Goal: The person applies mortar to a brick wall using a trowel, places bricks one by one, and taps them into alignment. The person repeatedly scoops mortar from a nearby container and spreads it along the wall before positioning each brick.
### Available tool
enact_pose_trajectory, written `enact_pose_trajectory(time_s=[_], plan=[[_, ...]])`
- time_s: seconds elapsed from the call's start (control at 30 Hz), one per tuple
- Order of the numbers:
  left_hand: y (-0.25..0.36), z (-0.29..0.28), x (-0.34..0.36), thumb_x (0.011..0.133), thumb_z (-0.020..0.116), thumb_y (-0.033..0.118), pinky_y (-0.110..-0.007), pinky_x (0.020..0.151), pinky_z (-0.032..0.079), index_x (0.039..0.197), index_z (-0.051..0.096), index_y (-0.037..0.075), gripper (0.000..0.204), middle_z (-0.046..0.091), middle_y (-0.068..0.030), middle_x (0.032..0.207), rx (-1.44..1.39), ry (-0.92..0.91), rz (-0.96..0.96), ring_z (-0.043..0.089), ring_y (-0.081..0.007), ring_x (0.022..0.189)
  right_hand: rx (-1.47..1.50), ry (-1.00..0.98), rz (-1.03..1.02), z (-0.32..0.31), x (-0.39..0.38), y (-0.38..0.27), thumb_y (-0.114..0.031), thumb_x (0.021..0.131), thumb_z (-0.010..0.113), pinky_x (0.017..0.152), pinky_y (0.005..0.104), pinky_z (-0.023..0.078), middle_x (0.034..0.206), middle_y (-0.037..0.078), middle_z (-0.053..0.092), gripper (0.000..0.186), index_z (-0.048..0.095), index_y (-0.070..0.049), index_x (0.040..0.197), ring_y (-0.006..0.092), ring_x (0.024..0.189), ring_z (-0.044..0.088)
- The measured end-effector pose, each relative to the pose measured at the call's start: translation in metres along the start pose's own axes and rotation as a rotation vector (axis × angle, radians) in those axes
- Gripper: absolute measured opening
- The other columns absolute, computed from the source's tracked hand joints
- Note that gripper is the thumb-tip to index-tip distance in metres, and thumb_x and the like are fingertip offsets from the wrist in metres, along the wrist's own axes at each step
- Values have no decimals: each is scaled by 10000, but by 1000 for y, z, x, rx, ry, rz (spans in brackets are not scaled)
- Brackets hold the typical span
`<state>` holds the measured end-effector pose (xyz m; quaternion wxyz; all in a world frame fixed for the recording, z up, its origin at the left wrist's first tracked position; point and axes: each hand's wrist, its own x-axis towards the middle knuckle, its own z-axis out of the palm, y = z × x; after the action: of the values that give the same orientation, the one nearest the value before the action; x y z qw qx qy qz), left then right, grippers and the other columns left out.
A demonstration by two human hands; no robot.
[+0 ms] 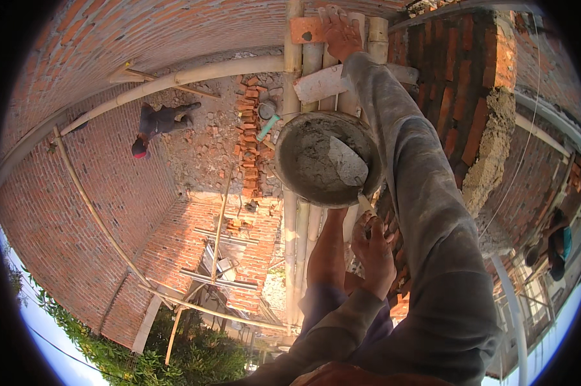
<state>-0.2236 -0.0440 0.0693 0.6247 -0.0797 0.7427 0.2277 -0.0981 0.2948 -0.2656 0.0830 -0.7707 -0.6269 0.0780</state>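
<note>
My left hand [374, 254] is closed around the handle of a trowel [349, 164]. The trowel's blade lies in grey wet mortar [309, 145] inside a round dark bowl [282, 157]. Stretched far forward, my right hand [340, 35] has its fingers spread over the right end of an orange brick [301, 29]. The brick lies across bamboo poles [293, 51]; whether my palm presses on it is hidden. Between that hand and the bowl is a pale, mortar-smeared board [318, 85]. My bent bare leg [329, 254] is just below the bowl.
A brick wall [458, 96] with rough mortar [490, 154] rises close on the right. Far below on the left, a person [158, 122] bends over rubble beside stacked bricks [248, 138]. Another person [559, 241] is at the far right. Long bamboo rails [200, 72] cross the drop.
</note>
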Motion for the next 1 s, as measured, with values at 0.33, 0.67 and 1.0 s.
enact_pose_trajectory(time_s=[0.33, 0.67, 1.0], plan=[[8, 12, 1, 1055, 626, 166, -400, 905, 546, 1322, 609, 23, 303, 645, -55, 1192, 114, -95, 217, 651, -160, 1043, 211, -486, 272, -90, -8, -59, -290, 829, 789, 955, 479, 522, 1239, 159, 717, 426, 798, -121, 1220, 334, 1102, 708], [-31, -31, 22, 1047, 625, 169, -392, 857, 541, 1264, 621, 60, 243, 648, -28, 1146, 171, -62, 150, 636, -139, 984, 1236, -209, 533, -381, -188, -94, -383, 649, 888, 660, 470, 544, 686, 197, 659, 517, 730, 90, 790, 331, 661, 691], [-83, -48, 4, 1039, 622, 174, -375, 789, 538, 1196, 632, 105, 171, 650, 6, 1081, 237, -33, 176, 615, -114, 909, 881, 278, 714, -550, -386, 72, -273, 787, 943, 867, 352, 605, 1075, 138, 729, 698, 683, 126, 1299, 189, 995, 722]])
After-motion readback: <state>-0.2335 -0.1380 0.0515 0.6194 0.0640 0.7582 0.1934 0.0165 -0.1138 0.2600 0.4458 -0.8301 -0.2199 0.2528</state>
